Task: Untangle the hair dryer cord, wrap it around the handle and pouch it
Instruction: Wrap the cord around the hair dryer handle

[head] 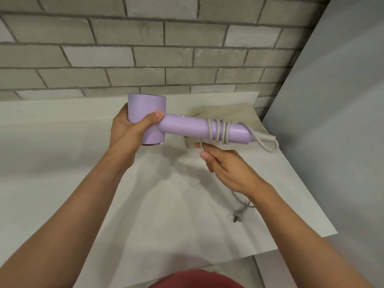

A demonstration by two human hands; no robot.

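Left hand (128,129) grips the lilac hair dryer (145,104) by its head, right hand (226,169) pinches the grey cord (209,129) mid-wrap; next loop likely needs slack around the handle (187,126).

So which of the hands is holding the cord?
The right hand, pinching the grey cord under the handle; the left hand only grips the dryer's lilac head.

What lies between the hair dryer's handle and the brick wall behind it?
A beige pouch lies flat on the white counter there, partly hidden behind the handle; the head view shows it.
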